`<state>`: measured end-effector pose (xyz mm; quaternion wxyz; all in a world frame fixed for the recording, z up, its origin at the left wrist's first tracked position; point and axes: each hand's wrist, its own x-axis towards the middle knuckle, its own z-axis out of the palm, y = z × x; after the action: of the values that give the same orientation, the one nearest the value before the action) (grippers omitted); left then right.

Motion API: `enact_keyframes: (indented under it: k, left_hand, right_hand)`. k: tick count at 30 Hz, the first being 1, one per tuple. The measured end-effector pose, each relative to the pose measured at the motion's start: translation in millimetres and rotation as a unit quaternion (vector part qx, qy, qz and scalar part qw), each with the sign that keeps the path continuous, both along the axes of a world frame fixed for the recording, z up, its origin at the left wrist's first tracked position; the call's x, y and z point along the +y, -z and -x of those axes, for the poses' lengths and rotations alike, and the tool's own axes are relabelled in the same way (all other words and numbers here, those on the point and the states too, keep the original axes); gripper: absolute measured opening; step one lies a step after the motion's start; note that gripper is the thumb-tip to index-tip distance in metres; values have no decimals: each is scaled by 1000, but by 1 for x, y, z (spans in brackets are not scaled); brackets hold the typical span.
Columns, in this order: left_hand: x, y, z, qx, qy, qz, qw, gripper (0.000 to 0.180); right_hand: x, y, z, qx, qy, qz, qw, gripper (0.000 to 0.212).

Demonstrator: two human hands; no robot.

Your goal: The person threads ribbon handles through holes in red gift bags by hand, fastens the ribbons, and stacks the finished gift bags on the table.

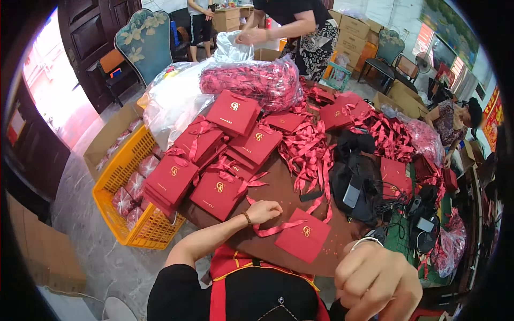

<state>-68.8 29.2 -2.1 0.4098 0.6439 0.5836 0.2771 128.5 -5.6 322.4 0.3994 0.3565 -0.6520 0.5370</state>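
Observation:
A flat red gift bag (303, 234) with a gold emblem lies in front of me near the table's edge. A pink-red ribbon (278, 229) trails from it to the left. My left hand (263, 212) is over the table beside that ribbon, its fingers curled in; whether it pinches the ribbon is hidden. Raised close to the camera at the lower right is my right hand (379, 278), closed with the knuckles up. Its fingertips are out of sight, so anything inside cannot be made out. Stacked red bags (217, 193) with ribbon handles stand left of centre.
Loose ribbons (310, 152) heap at mid-table, near a black bag (350, 171) and a phone (352, 193). A yellow crate (152, 231) of wrapped red packs stands left. Across the table, a person (300, 32) handles a clear plastic bag (234, 47); another person (454, 120) is at right.

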Motion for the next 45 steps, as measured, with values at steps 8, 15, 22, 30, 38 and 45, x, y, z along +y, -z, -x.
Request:
enact_keyframes:
  k: [8,15,22,30,38,45]
  left_hand:
    - [-3,3,-1,33,-2,-35,999,24]
    - [-3,2,-3,45,-5,-40,998,24]
    - [-2,12,-3,21,-4,-57,998,24]
    - [-1,8,-1,50,-17,-60,997,22]
    - [33,-131,61,-154,-146,-196,957,16]
    - [65,-151,130,-123,-198,-164,958,23]
  right_hand:
    - [0,-1,1,-5,21,-27,999,26]
    - [-5,0,5,-3,24,-21,999,25]
    - [-10,2,7,-26,32,-32,999,15]
    - [26,73,-9,-214,129,-60,966,24]
    - [85,192,-6,-346,239,406,812,21]
    - [61,156,4,-309,176,315,880,34]
